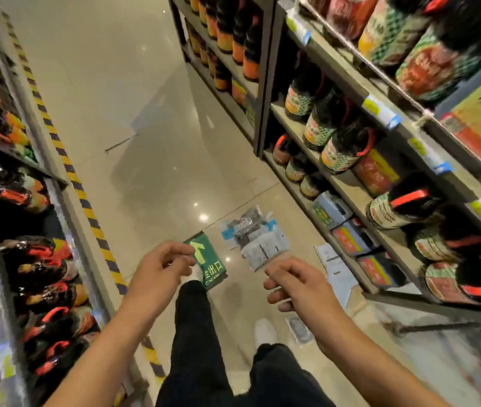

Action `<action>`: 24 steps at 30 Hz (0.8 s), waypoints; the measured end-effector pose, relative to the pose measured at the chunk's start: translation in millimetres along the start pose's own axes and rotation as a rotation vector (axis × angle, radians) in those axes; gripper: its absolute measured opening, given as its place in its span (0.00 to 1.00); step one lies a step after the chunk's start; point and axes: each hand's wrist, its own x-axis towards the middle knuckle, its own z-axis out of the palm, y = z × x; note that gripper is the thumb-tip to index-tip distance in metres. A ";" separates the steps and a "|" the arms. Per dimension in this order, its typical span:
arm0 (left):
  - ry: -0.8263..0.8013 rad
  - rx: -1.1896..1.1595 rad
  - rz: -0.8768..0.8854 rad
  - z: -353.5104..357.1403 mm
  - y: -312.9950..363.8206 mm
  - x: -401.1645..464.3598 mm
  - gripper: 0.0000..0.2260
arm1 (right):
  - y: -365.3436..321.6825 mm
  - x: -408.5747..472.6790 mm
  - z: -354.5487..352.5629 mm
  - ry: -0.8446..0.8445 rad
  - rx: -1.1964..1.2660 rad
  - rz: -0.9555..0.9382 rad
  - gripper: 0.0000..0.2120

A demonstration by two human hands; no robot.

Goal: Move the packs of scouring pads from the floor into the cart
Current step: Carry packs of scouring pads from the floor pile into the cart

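Observation:
Several clear packs of dark scouring pads [255,236] lie in a loose pile on the tiled floor, ahead of my feet. One more pack [300,330] lies beside my white shoe. A white-labelled pack [336,268] rests against the foot of the right shelf. My left hand [161,267] hangs in the air above the green floor sign, fingers loosely curled, holding nothing. My right hand [295,282] hovers just short of the pile, fingers also loosely curled and empty. The cart shows only as a metal frame [438,327] at the lower right.
Shelves of dark sauce bottles [342,145] line the right side, and more bottles [36,259] fill the left shelves. A yellow-and-black striped strip [86,201] runs along the left shelf's foot. A green exit arrow sticker [208,261] is on the floor.

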 end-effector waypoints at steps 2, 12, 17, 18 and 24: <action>-0.072 0.020 0.033 8.7 12.8 50.8 0.09 | -1.2 28.7 8.5 0.050 0.043 0.041 0.08; -0.457 0.337 0.066 87.2 -0.3 285.6 0.10 | 56.2 216.0 33.3 0.354 0.275 0.292 0.05; -0.559 0.491 0.120 172.3 -70.5 402.7 0.08 | 139.2 357.5 38.2 0.340 0.487 0.342 0.06; -0.565 0.509 0.139 193.3 -89.2 428.0 0.07 | 159.9 388.4 37.6 0.333 0.506 0.326 0.05; -0.618 0.735 0.234 296.5 -198.3 556.5 0.10 | 300.0 533.1 32.6 0.329 0.703 0.559 0.08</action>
